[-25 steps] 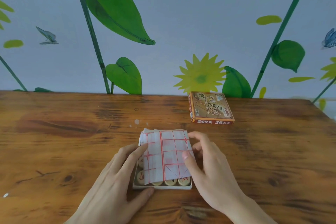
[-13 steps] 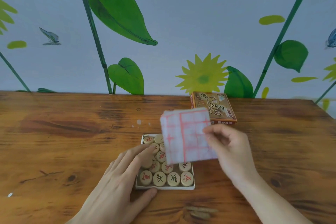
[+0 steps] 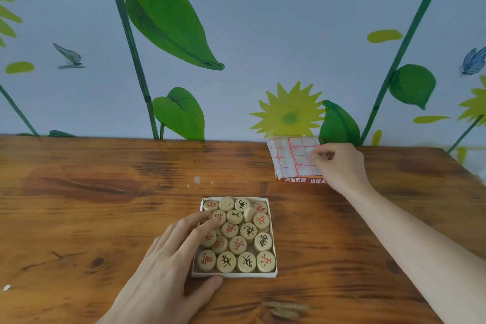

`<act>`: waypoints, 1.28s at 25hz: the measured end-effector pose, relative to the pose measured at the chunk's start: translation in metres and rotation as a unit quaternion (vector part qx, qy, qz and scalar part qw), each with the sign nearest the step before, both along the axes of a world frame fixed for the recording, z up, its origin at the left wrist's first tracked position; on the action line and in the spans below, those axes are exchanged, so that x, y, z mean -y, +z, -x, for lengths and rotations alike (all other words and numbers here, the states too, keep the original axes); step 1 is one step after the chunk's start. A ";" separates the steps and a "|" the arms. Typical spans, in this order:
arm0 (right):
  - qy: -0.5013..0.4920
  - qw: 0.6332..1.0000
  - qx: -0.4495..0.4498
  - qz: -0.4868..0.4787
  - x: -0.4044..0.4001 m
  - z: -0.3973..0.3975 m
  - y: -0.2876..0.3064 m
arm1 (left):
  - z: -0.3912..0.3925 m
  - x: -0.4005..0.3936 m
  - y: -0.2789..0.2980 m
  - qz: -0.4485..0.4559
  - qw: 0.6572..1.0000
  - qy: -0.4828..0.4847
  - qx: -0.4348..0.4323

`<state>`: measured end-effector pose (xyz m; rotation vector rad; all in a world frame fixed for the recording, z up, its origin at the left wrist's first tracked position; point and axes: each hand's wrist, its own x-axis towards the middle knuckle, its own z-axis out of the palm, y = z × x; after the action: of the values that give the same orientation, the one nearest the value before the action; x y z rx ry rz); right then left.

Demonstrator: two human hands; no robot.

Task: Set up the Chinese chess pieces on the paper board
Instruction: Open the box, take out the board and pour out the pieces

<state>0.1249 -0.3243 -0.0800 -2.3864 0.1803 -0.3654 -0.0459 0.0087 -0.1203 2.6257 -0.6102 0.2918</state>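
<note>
A shallow white box tray [image 3: 273, 275] sits near the table's front and holds several round wooden chess pieces [image 3: 238, 244] with red and black characters. My left hand [image 3: 173, 260] rests on the tray's left side, fingers spread over the pieces and thumb against the front wall. The folded paper board [image 3: 292, 156], white with red grid lines, lies on top of the orange box lid [image 3: 302, 180] at the back right. My right hand [image 3: 339, 166] pinches the paper's right edge there.
The wooden table [image 3: 105, 205] stretches wide to the left and right of the tray. A wall with painted leaves and a sunflower stands right behind the table's far edge. The table's right corner lies near the far right.
My right hand lifted the folded paper board off the tray and carried it back and to the right onto the box lid. The pieces are now uncovered. My left hand stayed at the tray.
</note>
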 end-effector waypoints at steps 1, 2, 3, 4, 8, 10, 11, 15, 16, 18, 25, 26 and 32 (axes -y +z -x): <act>-0.010 0.999 0.006 0.038 -0.002 0.001 -0.002 | 0.000 0.000 0.000 0.002 1.000 0.000 -0.001; -0.027 0.997 0.012 0.077 -0.006 0.005 -0.003 | 0.001 0.000 0.001 0.003 1.000 0.000 -0.002; -0.042 0.993 0.018 0.105 -0.012 0.014 -0.001 | 0.001 0.000 0.001 0.005 1.000 0.000 -0.003; -0.041 0.992 0.035 0.117 -0.020 0.027 0.000 | 0.001 0.001 0.001 0.006 1.000 0.001 -0.005; 0.116 0.992 0.044 0.026 -0.061 0.103 -0.002 | 0.002 0.000 -0.001 0.019 0.999 0.031 -0.011; 0.182 0.983 -0.024 -0.014 -0.072 0.136 -0.005 | 0.003 0.001 0.000 0.016 0.998 0.052 -0.017; 0.216 0.975 -0.051 -0.013 -0.074 0.147 -0.007 | 0.003 0.001 0.000 0.013 0.998 0.058 -0.022; 0.325 0.927 -0.134 0.133 -0.074 0.156 -0.006 | 0.002 0.002 0.004 0.008 0.996 0.075 -0.043; 0.328 0.925 -0.129 0.139 -0.074 0.155 -0.007 | 0.002 0.003 0.006 0.012 0.996 0.079 -0.049; 0.319 0.940 -0.087 0.080 -0.074 0.152 -0.009 | 0.001 0.004 0.008 0.023 0.994 0.085 -0.056; 0.336 0.915 -0.036 -0.221 -0.075 0.153 -0.009 | 0.001 0.006 0.010 0.039 0.993 0.093 -0.053; 0.335 0.908 -0.034 -0.249 -0.075 0.152 -0.012 | 0.001 0.006 0.011 0.039 0.994 0.089 -0.053; 0.344 0.861 -0.070 -0.367 -0.072 0.145 -0.017 | 0.003 0.006 0.010 0.008 0.997 0.040 -0.068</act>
<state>-0.0199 -0.2518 -0.0972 -1.5653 -0.4038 0.2003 -0.0492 0.0032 -0.1107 2.6314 -0.4562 0.1388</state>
